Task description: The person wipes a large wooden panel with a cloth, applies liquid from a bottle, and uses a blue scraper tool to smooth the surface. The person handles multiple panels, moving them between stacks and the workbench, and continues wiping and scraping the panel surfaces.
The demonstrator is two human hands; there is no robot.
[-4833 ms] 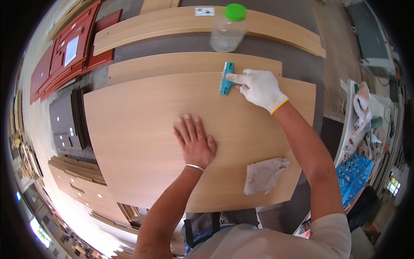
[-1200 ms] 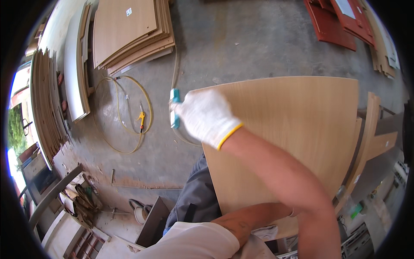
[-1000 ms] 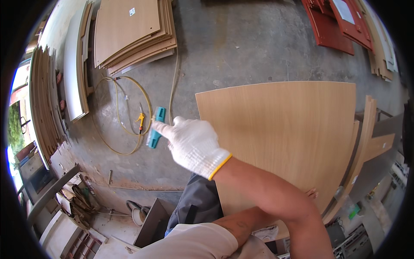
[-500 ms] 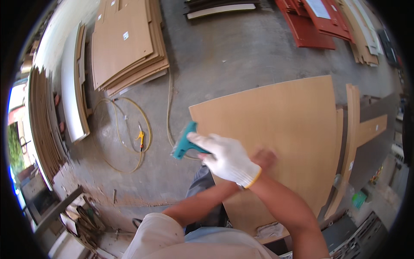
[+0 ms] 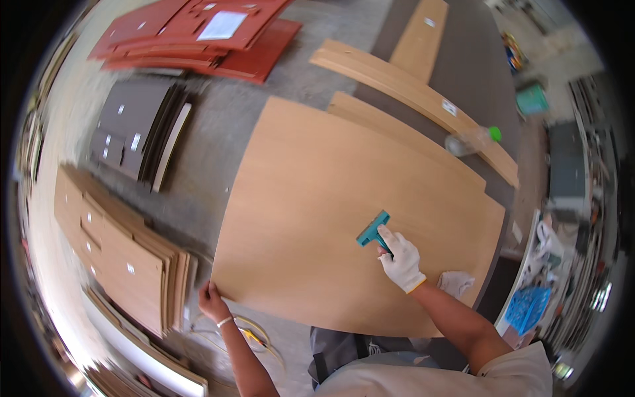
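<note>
A wide light-brown wood panel (image 5: 311, 185) lies in front of me. At its near left corner my bare left hand (image 5: 213, 302) is closed on the edge, with a pale band at the wrist. My right hand (image 5: 401, 262), in a white knitted glove, holds a teal scraper (image 5: 374, 229) by its handle. The scraper's wide head points away over the panel; I cannot tell whether it touches the surface. Beside the right wrist, a crumpled whitish cloth (image 5: 456, 283) rests near the panel's right edge.
Narrow wood strips (image 5: 403, 76) and a clear bottle with a green cap (image 5: 473, 141) lie beyond the panel. Red boards (image 5: 258, 56), dark boards (image 5: 135, 122) and brown panels (image 5: 126, 258) are stacked on the left. A blue basket (image 5: 527, 309) stands at right; a yellow hose (image 5: 268, 344) lies below.
The view has swung to the right. My left hand has come out from beneath my right arm to the panel's corner. The scraper, still in my right hand, is now over the panel's middle.
</note>
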